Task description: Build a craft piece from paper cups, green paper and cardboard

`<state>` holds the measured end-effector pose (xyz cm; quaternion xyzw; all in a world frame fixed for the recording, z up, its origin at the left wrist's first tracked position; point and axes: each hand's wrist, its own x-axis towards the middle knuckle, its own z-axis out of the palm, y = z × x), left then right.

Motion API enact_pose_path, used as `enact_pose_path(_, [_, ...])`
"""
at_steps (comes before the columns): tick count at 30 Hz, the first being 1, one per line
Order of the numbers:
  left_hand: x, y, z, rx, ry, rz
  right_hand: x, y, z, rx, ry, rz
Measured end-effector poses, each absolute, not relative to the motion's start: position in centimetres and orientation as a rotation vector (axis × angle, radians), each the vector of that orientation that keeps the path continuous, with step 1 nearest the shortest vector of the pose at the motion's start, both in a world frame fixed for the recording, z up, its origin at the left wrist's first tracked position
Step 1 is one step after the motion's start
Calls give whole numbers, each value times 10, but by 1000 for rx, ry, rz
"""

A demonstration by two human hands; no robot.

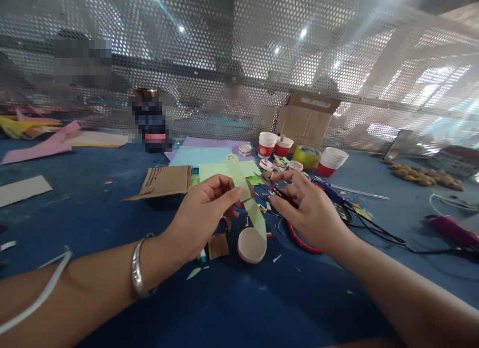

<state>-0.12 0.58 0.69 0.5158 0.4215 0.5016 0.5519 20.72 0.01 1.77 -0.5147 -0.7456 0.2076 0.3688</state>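
Note:
My left hand [209, 213], with a silver bangle at the wrist, pinches a long light-green paper strip [239, 178] between thumb and fingers. Small marks show on the strip's rounded upper end, and its lower part curves down to a round paper cup piece [252, 244] on the blue table. To the right, my right hand [307, 208] is closed around dark-handled scissors [282, 194], whose blades point up and left toward the strip. A small brown cardboard piece [218, 245] lies left of the cup piece.
Cardboard [166, 180] sits left of the green sheets. Behind are red-white cups [267, 144], yellow tape [307, 157] and a cardboard box [305, 123] by a perforated screen [209, 63]. A blue glue gun [331, 190] with a black cable and a red ring [299, 239] lie right.

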Motion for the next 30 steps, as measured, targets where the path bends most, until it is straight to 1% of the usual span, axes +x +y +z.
enact_pose_path(5, [-1,0,7,1311,947,1130,202,-2,16,-1129,-1734,879])
enact_pose_path(9, [0,-5,9,1331,925,1146,197,-5,17,-1090,-1680,1004])
enact_pose_path(19, [1,-6,10,1274,988,1152,198,-4,17,-1081,-1597,1020])
enact_pose_path(24, [3,-5,11,1198,910,1184,197,-4,16,-1050,-1541,1022])
enact_pose_path(30, [5,-6,11,1203,834,1141,196,-5,15,-956,-1429,982])
